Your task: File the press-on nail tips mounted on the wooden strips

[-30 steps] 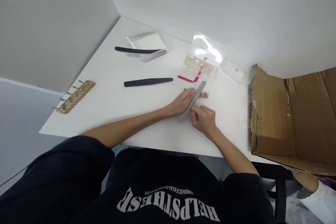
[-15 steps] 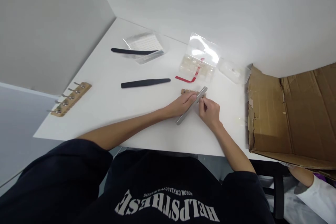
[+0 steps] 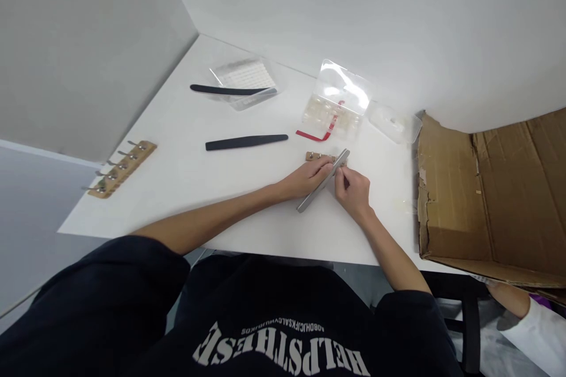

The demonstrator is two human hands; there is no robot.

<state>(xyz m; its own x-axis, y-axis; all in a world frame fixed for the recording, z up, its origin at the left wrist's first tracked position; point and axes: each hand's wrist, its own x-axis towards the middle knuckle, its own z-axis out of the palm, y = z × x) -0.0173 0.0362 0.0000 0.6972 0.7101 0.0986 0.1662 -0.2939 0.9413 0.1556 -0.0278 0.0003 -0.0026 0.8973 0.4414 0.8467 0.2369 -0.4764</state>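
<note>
Grey file (image 3: pixel 311 195) slants over the white tabletop (image 3: pixel 177 182), right of middle, closer to the near edge than the far edge; one end aims toward the far edge, the other back at the wearer. Left hand (image 3: pixel 304 180) clamps it between thumb and fingers. Right hand (image 3: pixel 354 191): fingers curled in, thumb and forefinger pressed together right beside the file; can't tell if they pinch something small, nor if the fingertips touch the file. Just beyond both hands, a short wooden strip (image 3: pixel 311 156) with metal fittings, partly covered by left hand and file.

Step in hand, as judged: both hands busy at the file, left steadying it, right doing close fingertip work. Next move seems to call for a firm left hold and fine control at the right fingertips.

Rest: black file (image 3: pixel 246 142) left of the hands, mid-tabletop. Second black file (image 3: pixel 221 91) toward the far-left corner, one end over a clear packet (image 3: pixel 247 75) with white rows inside. Open clear box (image 3: pixel 325 109) near far edge, red strip (image 3: pixel 311 136) running from it onto the tabletop. Clear tray (image 3: pixel 389 122) right of that. Cardboard box (image 3: pixel 455 206) at right edge. Clip rack (image 3: pixel 126 169), wooden, along left edge. Another person's white sleeve (image 3: pixel 542 330) past near-right corner.
</note>
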